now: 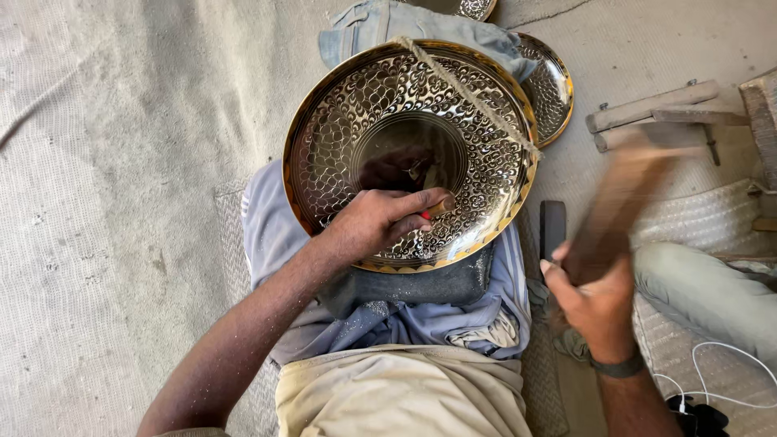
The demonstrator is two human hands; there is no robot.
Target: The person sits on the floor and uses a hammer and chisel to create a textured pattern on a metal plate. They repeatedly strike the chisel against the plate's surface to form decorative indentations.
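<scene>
Matted floor — left hand (374,224) on brass plate (340,137).

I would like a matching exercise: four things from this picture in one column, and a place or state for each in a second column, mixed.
1. left hand
2. right hand
3. rope
4. white cable

a. lies across the big engraved plate
b. grips a blurred wooden mallet
c. on the mat, bottom right
d. presses a small tool to the plate

Pairs: 1-d, 2-b, 3-a, 4-c

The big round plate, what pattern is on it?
Shiny scale-like marks around a smooth centre, gold rim, on the plate; seen from the head view.
</scene>
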